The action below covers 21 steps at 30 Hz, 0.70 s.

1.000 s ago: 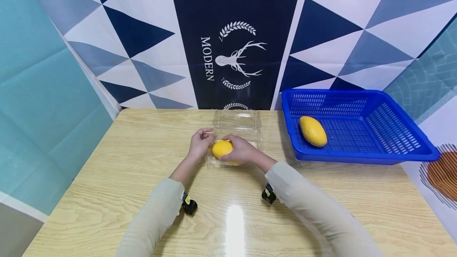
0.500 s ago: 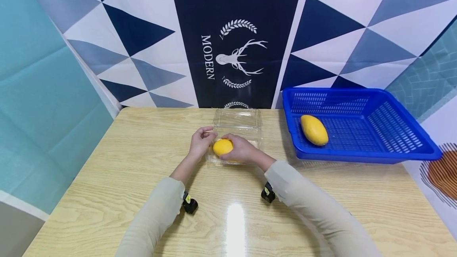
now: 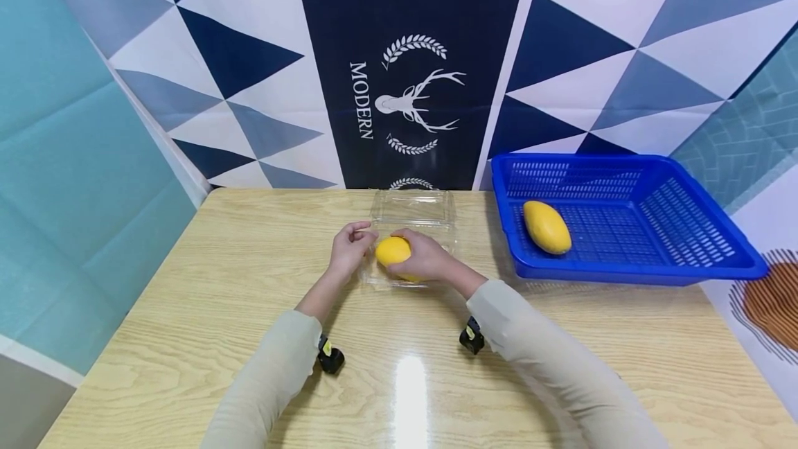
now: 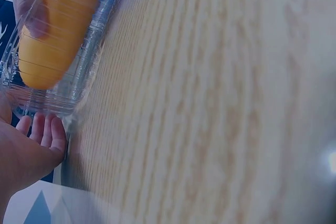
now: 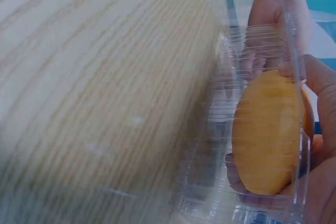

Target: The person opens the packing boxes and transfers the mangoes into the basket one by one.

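A clear plastic clamshell box (image 3: 414, 208) stands at the back middle of the table, lid raised toward the wall. My right hand (image 3: 424, 255) grips a yellow mango (image 3: 393, 251) inside its base, thumb on the near side and fingers over the far side. Through the clear wall, the right wrist view shows the mango (image 5: 265, 135) lengthwise, fingertips behind it. At the box's left end, my left hand (image 3: 350, 251) pinches the rim. The left wrist view shows that hand's curled fingers (image 4: 47, 129) against the outer end wall; its thumb is mostly cut off.
To the right, a blue plastic basket (image 3: 642, 274) with slotted walls holds another mango (image 3: 547, 227). Patterned cloth (image 3: 249, 89) hangs right behind the wooden table (image 3: 218, 283). A black wrist camera (image 3: 330, 357) sits under each forearm.
The mango in my right hand has shifted slightly right and turned, its left end a little higher and farther back. My left hand has stayed at the box's left end.
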{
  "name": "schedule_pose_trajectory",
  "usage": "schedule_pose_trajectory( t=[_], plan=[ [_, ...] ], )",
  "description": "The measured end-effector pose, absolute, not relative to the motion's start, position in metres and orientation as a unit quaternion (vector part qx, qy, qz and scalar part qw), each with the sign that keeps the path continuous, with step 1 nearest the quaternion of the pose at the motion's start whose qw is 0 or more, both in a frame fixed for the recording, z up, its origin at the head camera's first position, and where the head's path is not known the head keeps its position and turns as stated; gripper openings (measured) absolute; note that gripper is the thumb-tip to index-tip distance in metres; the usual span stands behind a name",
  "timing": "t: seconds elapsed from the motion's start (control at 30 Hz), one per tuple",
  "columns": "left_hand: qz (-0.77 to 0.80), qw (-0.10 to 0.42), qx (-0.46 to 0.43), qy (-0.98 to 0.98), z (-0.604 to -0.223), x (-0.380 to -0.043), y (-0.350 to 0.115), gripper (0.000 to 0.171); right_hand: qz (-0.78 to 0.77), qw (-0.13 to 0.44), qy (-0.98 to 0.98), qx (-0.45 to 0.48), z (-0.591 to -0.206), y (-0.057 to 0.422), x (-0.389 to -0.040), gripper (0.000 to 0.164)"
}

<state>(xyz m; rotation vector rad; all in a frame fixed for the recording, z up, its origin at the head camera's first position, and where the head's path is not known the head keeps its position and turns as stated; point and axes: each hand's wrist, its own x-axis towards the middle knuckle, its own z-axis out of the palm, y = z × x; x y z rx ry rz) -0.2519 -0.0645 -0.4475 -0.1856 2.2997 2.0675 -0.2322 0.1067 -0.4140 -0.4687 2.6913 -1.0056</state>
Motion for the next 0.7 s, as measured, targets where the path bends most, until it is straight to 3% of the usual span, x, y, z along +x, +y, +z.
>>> schedule_pose_trajectory(
  t=[0.7],
  plan=[
    [0.67,0.028,-0.061,0.739,-0.447,-0.253,-0.066,0.036,-0.338,0.089,0.924,-0.155,-0.396,0.116,-0.232,0.069]
  ],
)
